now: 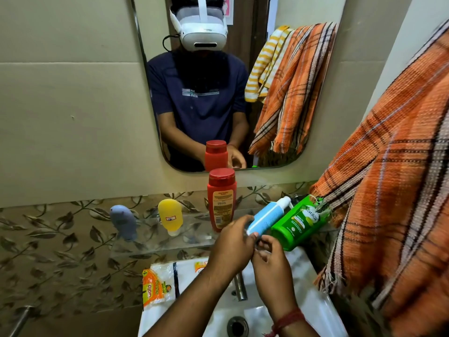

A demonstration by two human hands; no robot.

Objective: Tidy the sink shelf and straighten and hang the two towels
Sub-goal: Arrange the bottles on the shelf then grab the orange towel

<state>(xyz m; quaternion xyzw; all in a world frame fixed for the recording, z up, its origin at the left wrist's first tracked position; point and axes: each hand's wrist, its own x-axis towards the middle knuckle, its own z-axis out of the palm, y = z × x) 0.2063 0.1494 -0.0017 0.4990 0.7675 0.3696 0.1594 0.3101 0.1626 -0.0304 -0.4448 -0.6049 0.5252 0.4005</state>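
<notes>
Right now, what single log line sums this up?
left hand: grips blue pump bottle, tilted | right hand: at its base | green Vatika bottle: leaning | orange plaid towel: unstraightened

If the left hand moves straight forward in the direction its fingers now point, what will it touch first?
Its fingers already touch the blue bottle, held by the left hand. Straight beyond, it would probably meet the tilted green bottle first, though depth is unclear.
</notes>
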